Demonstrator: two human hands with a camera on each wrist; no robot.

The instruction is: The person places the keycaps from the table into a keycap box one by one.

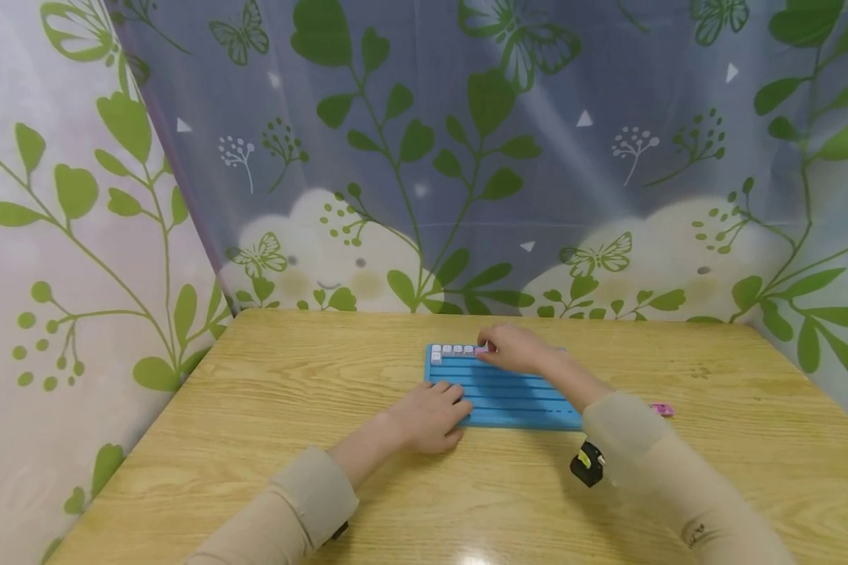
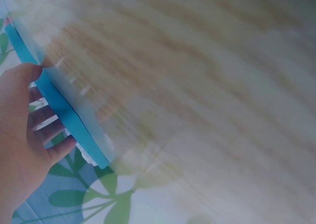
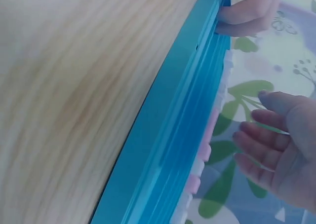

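Observation:
A flat blue tray (image 1: 516,388) with long parallel grooves lies on the table. Small white keycap-like blocks (image 1: 452,349) line its far row, with another just below at the left end; pink ones (image 3: 203,150) stand among the white. My left hand (image 1: 431,416) holds the tray's near left corner, its thumb along the front edge and fingers over the top. Above the far row is my right hand (image 1: 512,348), thumb and fingertips beside a pink block. In the right wrist view its fingers (image 3: 261,135) look loosely bent, with nothing visible between them.
A small pink object (image 1: 663,410) lies right of the tray, partly behind the right sleeve. The black wrist camera (image 1: 588,463) hangs under that forearm. A patterned curtain (image 1: 424,157) rises behind the wooden table (image 1: 311,353).

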